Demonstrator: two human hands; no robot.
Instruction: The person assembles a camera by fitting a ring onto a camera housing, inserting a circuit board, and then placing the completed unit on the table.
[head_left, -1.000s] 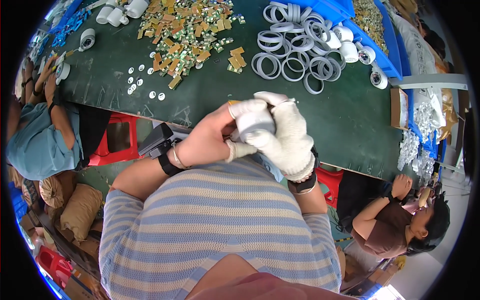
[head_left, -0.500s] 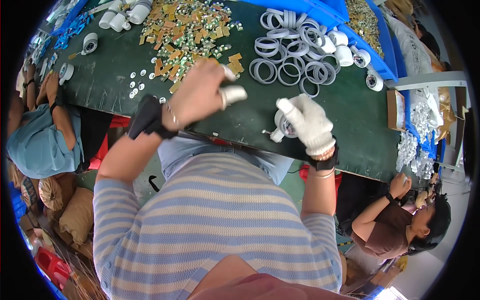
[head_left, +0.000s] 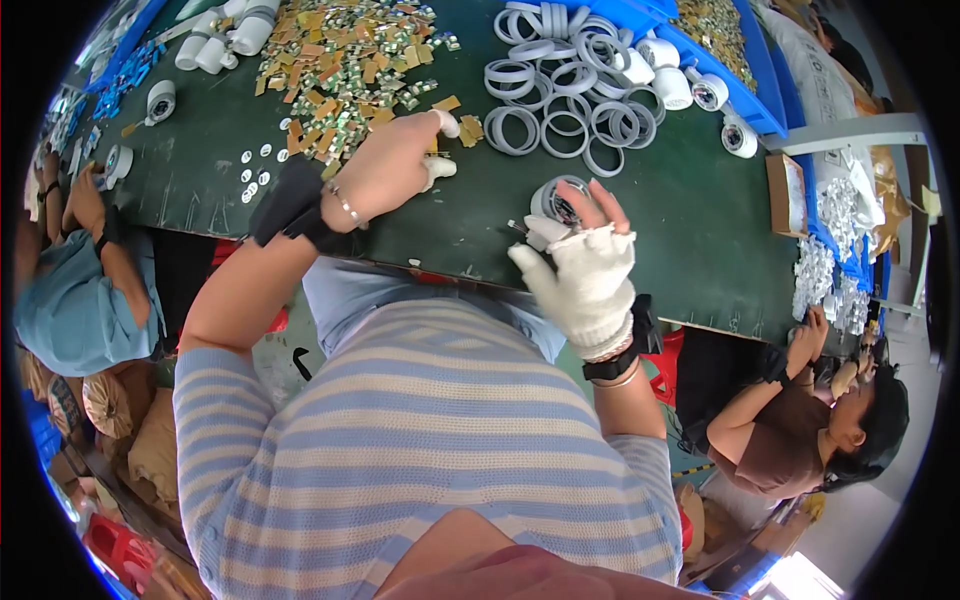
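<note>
Head view: our left hand point(head_left: 385, 170) reaches to the gold-piece pile point(head_left: 340, 60), fingers closed on a small white part point(head_left: 440, 165). Our gloved right hand point(head_left: 585, 270) has its fingers wrapped around a round white housing point(head_left: 555, 200) on the tabletop point(head_left: 680, 230). Beyond these fingers, loose white rings point(head_left: 560, 110) await; we judge assembly midway.

Left hand point(head_left: 385, 170) reaching forward, gloved right hand point(head_left: 582, 275) fingers curled
</note>
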